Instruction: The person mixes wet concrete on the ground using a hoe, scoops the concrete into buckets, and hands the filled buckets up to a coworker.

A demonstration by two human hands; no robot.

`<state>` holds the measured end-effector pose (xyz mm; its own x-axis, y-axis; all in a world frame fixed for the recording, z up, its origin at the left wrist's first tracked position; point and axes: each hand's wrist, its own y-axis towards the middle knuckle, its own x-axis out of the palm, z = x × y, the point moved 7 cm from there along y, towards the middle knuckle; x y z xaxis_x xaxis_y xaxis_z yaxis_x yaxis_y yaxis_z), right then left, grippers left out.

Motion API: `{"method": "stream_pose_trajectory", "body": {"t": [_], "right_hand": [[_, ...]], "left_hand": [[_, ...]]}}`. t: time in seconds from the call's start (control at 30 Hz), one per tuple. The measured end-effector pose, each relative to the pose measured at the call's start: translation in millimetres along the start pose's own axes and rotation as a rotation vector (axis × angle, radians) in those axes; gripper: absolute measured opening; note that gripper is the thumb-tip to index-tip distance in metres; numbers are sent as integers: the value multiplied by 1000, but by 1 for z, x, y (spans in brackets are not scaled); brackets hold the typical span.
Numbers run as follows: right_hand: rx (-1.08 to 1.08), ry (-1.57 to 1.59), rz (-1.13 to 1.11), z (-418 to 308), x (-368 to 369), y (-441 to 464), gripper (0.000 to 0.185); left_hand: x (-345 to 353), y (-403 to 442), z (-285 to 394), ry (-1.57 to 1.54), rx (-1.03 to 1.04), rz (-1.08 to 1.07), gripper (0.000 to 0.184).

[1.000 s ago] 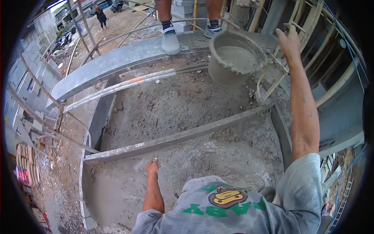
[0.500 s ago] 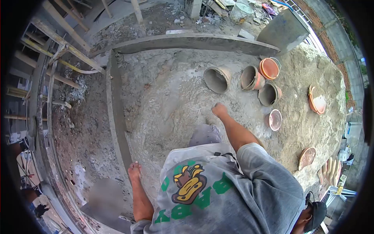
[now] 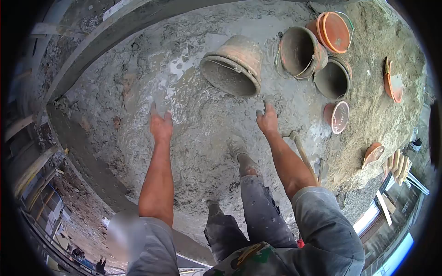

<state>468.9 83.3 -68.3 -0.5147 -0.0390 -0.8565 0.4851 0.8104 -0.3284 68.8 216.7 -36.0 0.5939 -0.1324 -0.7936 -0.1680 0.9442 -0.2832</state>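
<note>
My left hand (image 3: 161, 125) reaches out over the wet grey cement mud with its fingers apart and nothing in it. Ahead of my right hand (image 3: 268, 118) lies a large mud-coated bucket (image 3: 239, 50), tipped on its side with its mouth towards me. The right hand is just below the bucket's right rim, fingers parted and empty; a small gap seems to lie between them. A wire handle crosses the bucket's mouth. Under my right forearm a long wooden handle (image 3: 302, 149) lies in the mud, its far end hidden.
Several more buckets stand at the right: a muddy bucket (image 3: 282, 57), a grey-mouthed bucket (image 3: 348, 69), an orange bucket (image 3: 335, 32) and a small pail (image 3: 328, 112). A sand heap (image 3: 368, 55) rises behind them. A low concrete edge (image 3: 92, 57) borders the mud at left.
My left hand has swung forward from beside my body. The right hand has loosened from a closed shape. The view has tilted down and come closer to the buckets, showing my legs.
</note>
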Motion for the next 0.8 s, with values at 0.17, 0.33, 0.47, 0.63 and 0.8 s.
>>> {"method": "stream_pose_trajectory", "body": {"t": [0.17,0.33,0.47,0.63,0.8], "right_hand": [[-208,-123,270,-63,9,71,40],[-86,-141,169,-35,8,88,29],[-136,-106,88,-32,0,96,22],[-210,-121,107,-102,-32,68,22],[128,538,-382,-96,15,-6,36]], "left_hand": [[102,103,151,130,557,31,59],[165,90,131,57,307,-300,32],[151,22,88,15,129,-415,35],[65,-92,142,-482,4,-728,31],[-3,-123,129,-1009,-130,-437,28]]}}
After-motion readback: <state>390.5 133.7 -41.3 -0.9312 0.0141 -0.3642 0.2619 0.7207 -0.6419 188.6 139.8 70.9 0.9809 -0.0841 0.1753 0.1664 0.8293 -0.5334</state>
